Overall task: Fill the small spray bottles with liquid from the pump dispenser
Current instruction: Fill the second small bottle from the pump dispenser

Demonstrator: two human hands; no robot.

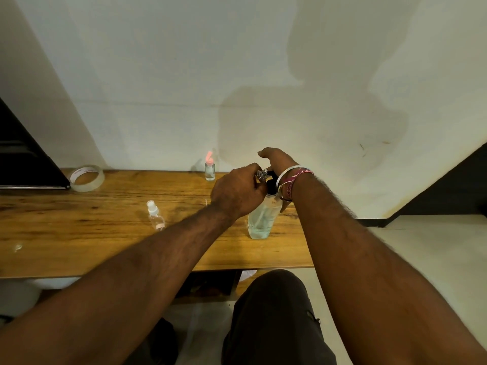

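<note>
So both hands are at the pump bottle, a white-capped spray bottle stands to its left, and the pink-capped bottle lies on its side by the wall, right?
Not quite. The head view shows the pink-capped bottle standing upright by the wall, not lying down. The rest holds: both hands are at the pump bottle, and the white-capped spray bottle stands to its left.

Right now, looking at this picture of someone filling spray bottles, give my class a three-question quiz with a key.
1. True or false: the tape roll lies at the table's far left.
2. Which small bottle stands nearer the wall: A) the pink-capped bottle or B) the white-capped bottle?
3. What is the right hand pressing on?

Key
1. True.
2. A.
3. The top of the pump dispenser, while the left hand holds a small bottle at its spout.
</note>
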